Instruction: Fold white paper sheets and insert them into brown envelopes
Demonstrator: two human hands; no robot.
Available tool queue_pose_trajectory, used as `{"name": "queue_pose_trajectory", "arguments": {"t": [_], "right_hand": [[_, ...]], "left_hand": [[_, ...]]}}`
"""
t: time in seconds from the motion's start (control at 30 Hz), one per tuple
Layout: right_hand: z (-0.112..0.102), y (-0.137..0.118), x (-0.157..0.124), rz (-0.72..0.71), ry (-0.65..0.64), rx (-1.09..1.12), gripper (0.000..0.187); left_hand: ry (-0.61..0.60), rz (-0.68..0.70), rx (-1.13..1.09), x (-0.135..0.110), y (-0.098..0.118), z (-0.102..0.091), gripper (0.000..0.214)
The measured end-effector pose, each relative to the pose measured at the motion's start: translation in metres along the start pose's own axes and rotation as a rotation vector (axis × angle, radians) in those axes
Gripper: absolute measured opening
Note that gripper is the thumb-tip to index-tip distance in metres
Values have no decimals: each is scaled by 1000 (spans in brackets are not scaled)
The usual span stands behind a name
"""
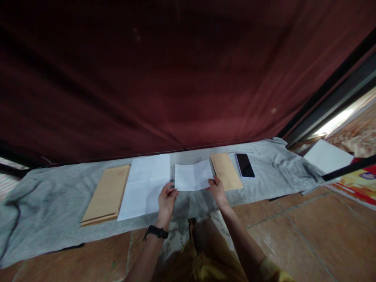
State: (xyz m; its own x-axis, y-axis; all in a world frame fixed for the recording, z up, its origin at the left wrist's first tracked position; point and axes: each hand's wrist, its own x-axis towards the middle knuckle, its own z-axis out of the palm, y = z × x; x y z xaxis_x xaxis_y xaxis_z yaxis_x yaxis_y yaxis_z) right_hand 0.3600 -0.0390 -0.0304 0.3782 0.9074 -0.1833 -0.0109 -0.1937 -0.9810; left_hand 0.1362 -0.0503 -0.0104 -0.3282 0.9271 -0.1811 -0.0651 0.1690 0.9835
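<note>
A white sheet of paper (pixel 185 177) with a crease down its middle is held over the grey cloth. My left hand (pixel 167 199), with a dark band on its wrist, pinches the sheet's lower left corner. At the lower right edge, my right hand (pixel 216 188) grips the same sheet between thumb and fingers. Left of it lies a stack of larger white paper (pixel 148 180) showing faint fold lines. A single brown envelope (pixel 227 170) rests just beyond my right hand. Farther left is a pile of brown envelopes (pixel 107 192).
A phone (pixel 244 165) lies right of the single envelope. Grey cloth (pixel 276 168) covers the narrow surface, backed by a dark red curtain (pixel 176 86). Dark metal bars (pixel 331 94) stand at the right, near a red and yellow package (pixel 360 184). Brown floor tiles (pixel 288 235) lie in front.
</note>
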Motion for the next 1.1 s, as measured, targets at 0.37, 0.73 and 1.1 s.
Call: {"name": "queue_pose_trajectory", "arguments": {"t": [0.37,0.73,1.1], "right_hand": [[-17,-2,-13,-359,70,-582,52],[35,2,-26,-727,-231,-865,44],[35,5,-17,-746,-266,-967,44]], "left_hand": [[-104,-81,130,-3,-4,3,61],[-171,-140,382,12,1,-1,54],[-66,250,858,-7,15,2,48]]}}
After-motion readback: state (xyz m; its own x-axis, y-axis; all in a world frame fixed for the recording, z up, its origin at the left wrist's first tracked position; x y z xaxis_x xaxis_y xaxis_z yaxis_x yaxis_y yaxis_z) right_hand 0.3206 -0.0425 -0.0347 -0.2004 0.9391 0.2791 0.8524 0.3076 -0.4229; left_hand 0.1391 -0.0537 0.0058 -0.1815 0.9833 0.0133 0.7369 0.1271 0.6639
